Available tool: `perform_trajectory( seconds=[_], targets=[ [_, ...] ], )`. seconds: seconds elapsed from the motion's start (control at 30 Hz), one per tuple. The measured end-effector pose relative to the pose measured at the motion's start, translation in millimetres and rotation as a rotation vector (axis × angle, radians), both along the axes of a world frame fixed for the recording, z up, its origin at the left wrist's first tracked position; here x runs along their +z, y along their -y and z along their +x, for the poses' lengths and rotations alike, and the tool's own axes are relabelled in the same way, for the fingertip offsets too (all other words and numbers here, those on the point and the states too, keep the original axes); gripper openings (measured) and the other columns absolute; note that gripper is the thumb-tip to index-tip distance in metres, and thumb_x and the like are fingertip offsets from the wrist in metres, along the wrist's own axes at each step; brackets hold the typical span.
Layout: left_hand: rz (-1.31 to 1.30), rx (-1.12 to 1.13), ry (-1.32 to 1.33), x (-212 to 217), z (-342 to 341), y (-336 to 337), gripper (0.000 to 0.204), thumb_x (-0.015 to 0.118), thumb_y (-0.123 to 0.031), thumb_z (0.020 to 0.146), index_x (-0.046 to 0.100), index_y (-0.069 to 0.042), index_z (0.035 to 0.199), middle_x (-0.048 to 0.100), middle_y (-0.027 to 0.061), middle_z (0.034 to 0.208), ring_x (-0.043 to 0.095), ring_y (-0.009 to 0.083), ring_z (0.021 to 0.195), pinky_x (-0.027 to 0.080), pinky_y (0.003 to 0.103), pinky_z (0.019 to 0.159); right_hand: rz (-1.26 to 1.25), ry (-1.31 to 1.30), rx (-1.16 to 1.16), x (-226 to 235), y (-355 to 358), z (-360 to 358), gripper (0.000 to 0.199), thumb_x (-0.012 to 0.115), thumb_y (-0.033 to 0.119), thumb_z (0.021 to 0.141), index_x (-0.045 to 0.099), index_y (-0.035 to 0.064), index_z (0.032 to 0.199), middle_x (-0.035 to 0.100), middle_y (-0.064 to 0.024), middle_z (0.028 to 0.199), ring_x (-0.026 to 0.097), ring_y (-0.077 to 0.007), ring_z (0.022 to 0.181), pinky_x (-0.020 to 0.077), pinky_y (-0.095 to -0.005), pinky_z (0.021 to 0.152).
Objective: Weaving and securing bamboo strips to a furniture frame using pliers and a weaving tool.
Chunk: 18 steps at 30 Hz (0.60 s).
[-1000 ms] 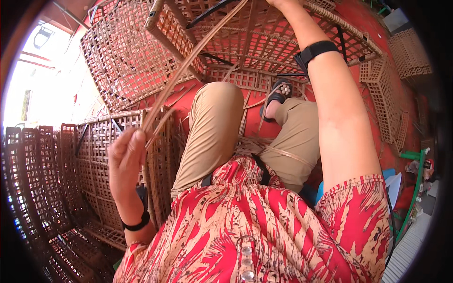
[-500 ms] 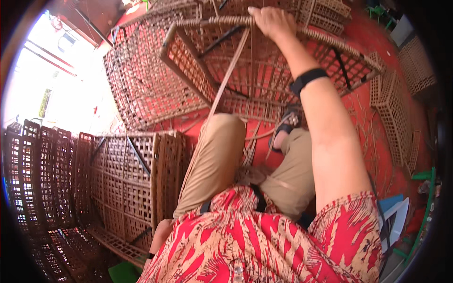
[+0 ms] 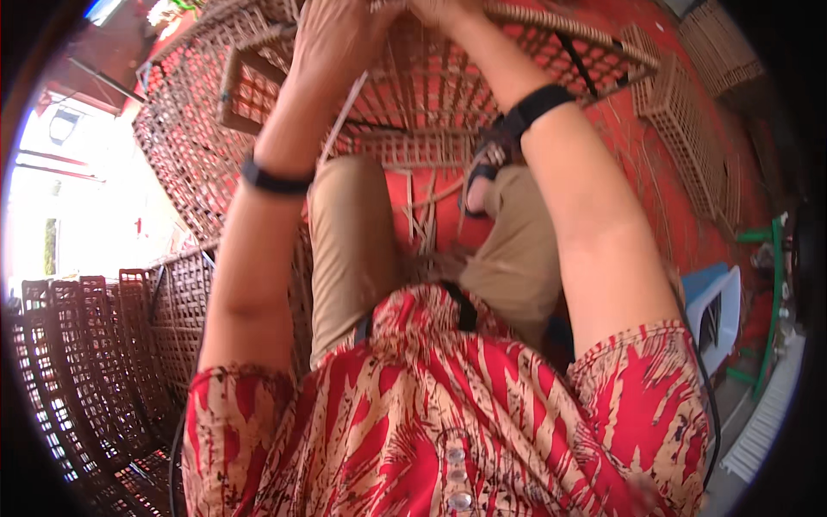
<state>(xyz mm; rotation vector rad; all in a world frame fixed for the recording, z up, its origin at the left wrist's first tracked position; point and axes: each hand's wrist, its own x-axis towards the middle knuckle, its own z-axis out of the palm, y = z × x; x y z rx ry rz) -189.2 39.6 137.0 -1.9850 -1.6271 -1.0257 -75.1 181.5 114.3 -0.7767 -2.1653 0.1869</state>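
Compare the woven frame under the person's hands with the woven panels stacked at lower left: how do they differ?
The woven frame lies open on the red floor in front of the knees, with both hands at its top rim; the stacked panels stand on edge, packed together, untouched. The frame looks pale tan in the light, while the stacked panels look darker and shaded. Both share an open lattice weave.

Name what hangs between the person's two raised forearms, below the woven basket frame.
In the head view, a pale cane strip slants down from the left hand, beside the right hand; behind it shows the basket frame.
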Motion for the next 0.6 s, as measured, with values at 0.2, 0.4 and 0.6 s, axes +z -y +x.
perform_trajectory(
  seconds=[0.2, 0.4, 0.6],
  targets=[
    [-0.07, 0.032, -0.172, -74.2, 2.1, -60.0, 0.037, 0.058, -0.043, 0.092, 0.061, -0.006, 0.095, 0.063, 0.0152, 0.093, 0.06, 0.0334, 0.095, 0.043, 0.049, 0.081, -0.566, -0.505, 0.336, -38.9, -38.2, 24.0, 0.046, 0.057, 0.041, 0.095, 0.062, 0.0022, 0.118, 0.065, -0.0052, 0.097, 0.061, -0.0149, 0.085, 0.05, -0.0296, 0.07],
    [-0.148, 0.059, -0.195, -98.9, -3.7, -90.1, 0.049, 0.058, -0.051, 0.089, 0.063, -0.004, 0.101, 0.065, 0.0169, 0.102, 0.06, 0.0347, 0.105, 0.044, 0.048, 0.089, -0.539, -0.326, 0.18, -43.0, 85.0, 95.9, 0.038, 0.055, 0.031, 0.098, 0.064, -0.0018, 0.114, 0.066, -0.0056, 0.096, 0.061, -0.0125, 0.079, 0.0503, -0.0274, 0.069],
    [-0.228, 0.043, -0.172, -105.6, -14.6, -102.2, 0.053, 0.06, -0.054, 0.087, 0.065, -0.003, 0.099, 0.066, 0.0185, 0.105, 0.061, 0.0358, 0.105, 0.045, 0.049, 0.09, -0.703, 0.066, -0.08, -94.8, 220.4, 140.2, 0.029, 0.069, 0.03, 0.085, 0.068, 0.0054, 0.101, 0.07, -0.0115, 0.086, 0.07, -0.0237, 0.08, 0.0524, -0.0362, 0.07]
  ],
)
